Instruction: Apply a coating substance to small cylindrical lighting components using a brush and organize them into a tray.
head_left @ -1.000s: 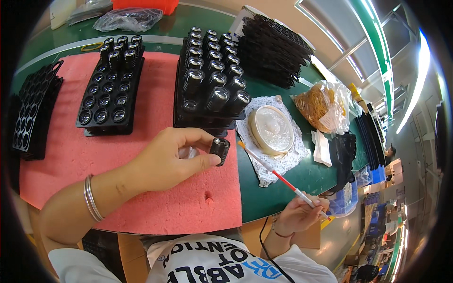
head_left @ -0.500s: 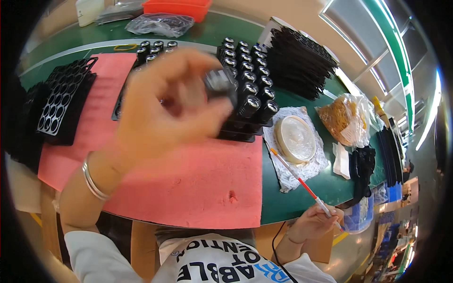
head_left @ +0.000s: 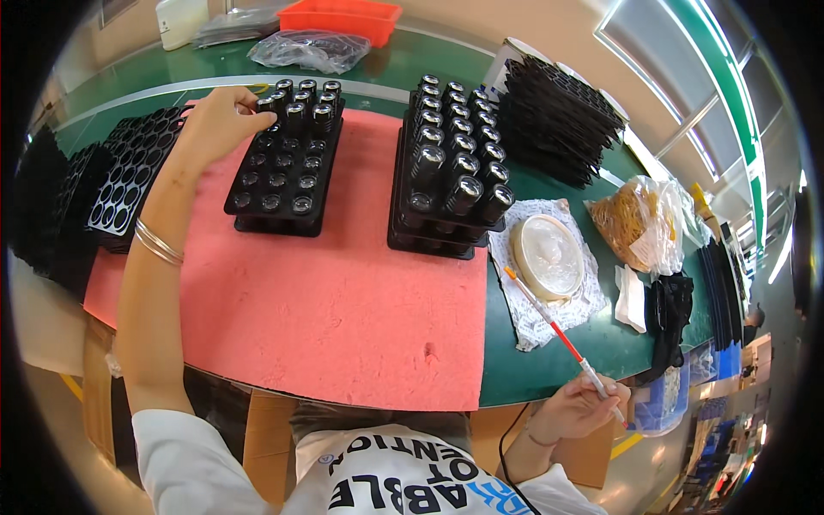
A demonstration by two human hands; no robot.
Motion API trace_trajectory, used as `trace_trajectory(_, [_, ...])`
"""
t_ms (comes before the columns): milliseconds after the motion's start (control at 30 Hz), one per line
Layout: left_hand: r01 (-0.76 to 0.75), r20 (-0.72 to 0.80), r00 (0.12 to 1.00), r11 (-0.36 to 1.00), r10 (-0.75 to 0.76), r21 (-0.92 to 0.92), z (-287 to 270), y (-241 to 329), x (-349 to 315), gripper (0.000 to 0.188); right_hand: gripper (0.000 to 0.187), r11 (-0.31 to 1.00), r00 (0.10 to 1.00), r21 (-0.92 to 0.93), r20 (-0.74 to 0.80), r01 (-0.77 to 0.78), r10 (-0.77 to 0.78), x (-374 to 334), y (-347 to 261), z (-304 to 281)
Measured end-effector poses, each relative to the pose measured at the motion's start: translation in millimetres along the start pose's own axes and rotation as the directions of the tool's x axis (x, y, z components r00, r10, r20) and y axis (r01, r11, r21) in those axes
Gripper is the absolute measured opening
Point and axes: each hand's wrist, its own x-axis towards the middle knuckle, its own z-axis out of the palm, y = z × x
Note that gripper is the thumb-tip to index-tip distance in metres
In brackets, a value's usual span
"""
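Since a moment ago your left hand (head_left: 221,120) has moved from the pink mat (head_left: 343,300) to the left tray (head_left: 283,176), fingers closed on a black cylinder (head_left: 266,104) at its far corner. Seat it straight. Your right hand (head_left: 584,403) grips the thin stick (head_left: 558,330).

Two black trays of cylinders (head_left: 287,172) (head_left: 446,172), one round lidded dish (head_left: 548,256), one orange bin (head_left: 341,19), one rubber-band bag (head_left: 639,223)

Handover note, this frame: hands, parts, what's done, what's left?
Left hand: at the far left corner of the left black plastic tray, fingers on a small black cylindrical part; grip closure unclear.
Right hand: grip on a thin red-and-white swab stick, near the table edge.
Done: left tray's far rows filled.
Left: its near rows look empty; right black tray is full of cylinders.
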Motion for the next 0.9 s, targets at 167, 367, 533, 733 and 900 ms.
trace_trajectory(167, [-0.057, 0.033, 0.998, 0.993, 0.06, -0.103, 11.4, -20.1, 8.1, 0.037, 0.024, 0.999, 0.999, -0.012, 0.026, 0.029, -0.029, 0.6, 0.1, 5.3])
trace_trajectory(367, [-0.089, -0.022, 0.996, 0.996, 0.088, -0.024, 14.6, -7.2, 3.8, 0.033, 0.024, 0.998, 0.996, 0.063, -0.094, 0.008, -0.002, 2.2, 0.8, 1.1])
trace_trajectory(533, [-0.178, -0.056, 0.981, 0.978, 0.184, 0.106, 13.0, -10.1, 4.1, 0.032, 0.034, 0.975, 0.988, -0.194, -0.085, 0.113, -0.131, 16.5, 1.2, -3.1])
trace_trajectory(733, [-0.159, -0.122, 0.978, 0.985, 0.167, 0.073, 15.1, -8.2, -2.1, 0.037, 0.034, 0.871, 0.953, -0.417, -0.036, 0.258, -0.3, 34.7, 0.9, -11.1])
trace_trajectory(900, [-0.097, -0.059, 0.993, 0.994, 0.1, 0.054, 12.3, 0.5, -3.8, 0.036, 0.035, 0.863, 0.947, -0.415, -0.008, 0.288, -0.32, 36.4, -0.8, -16.3])
